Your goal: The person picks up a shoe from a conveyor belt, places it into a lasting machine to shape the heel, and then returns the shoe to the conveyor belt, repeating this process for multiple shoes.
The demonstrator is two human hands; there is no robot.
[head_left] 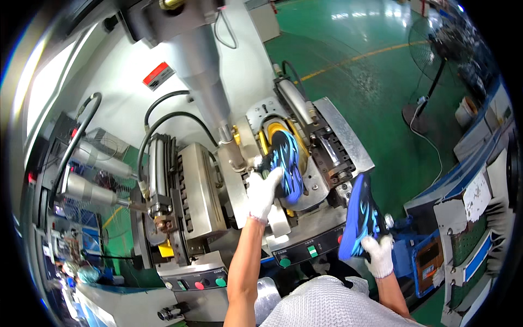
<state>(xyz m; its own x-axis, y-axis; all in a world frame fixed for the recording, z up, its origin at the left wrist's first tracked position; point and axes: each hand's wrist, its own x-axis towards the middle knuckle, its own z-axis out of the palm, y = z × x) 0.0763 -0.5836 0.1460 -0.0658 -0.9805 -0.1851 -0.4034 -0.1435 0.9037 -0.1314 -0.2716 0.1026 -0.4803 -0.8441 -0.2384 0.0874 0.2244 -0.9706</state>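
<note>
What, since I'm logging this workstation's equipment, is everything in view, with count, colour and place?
First shoe: 1, blue and black, centre
Second shoe: 1, blue and black, right of centre
Machine: 1, silver and white, centre and left
Cylinders: several, silver, on machine
Hoses: several, black, on machine
Green round buttons: 2, front panels
Label: 1, red and white, upper left
Fan: 1, dark, upper right
Container: 1, pale, beside fan
Floor: 1, green, yellow-lined
Right-edge equipment: count unclear, grey and blue
Left-edge clutter: too small to count
Garment: 1, whitish, lower centre
Forearms: 2, bare, lower edge
Left hand: 1, white-gloved, gripping first shoe
Right hand: 1, white-gloved, gripping second shoe
</note>
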